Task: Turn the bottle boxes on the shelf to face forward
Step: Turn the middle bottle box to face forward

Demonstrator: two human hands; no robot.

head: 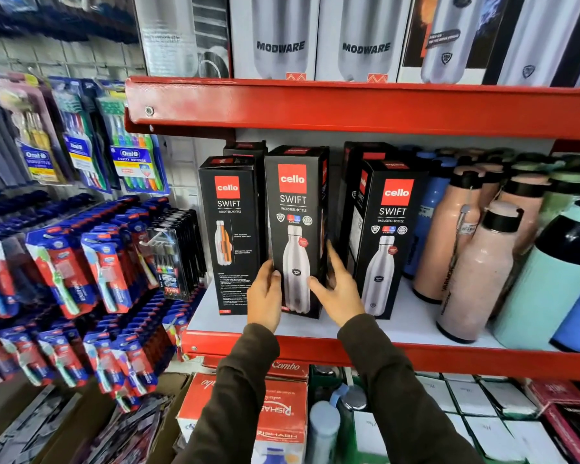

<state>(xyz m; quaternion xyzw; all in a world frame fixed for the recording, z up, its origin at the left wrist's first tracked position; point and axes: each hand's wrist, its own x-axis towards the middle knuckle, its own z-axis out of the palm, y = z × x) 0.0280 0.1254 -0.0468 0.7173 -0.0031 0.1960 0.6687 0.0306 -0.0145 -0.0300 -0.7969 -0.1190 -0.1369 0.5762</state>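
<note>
The Modware boxes (318,38) are cut off by the top edge; toothbrush packs (81,262) at left are blurred; rear Cello boxes (245,149) stand mostly hidden.

The middle box (295,229) between the two hands (265,296) looks like black printed cardboard with a light gloss. The shelf (349,108) above the hands is red painted metal, smooth and shiny, and its floor is matt white. Right of the hands, the pink bottles (476,269) have a matt, speckled plastic look. Left of the hands, the toothbrush packs (64,272) are glossy clear plastic on card. The sleeves (241,390) are dark matt cloth.
</note>
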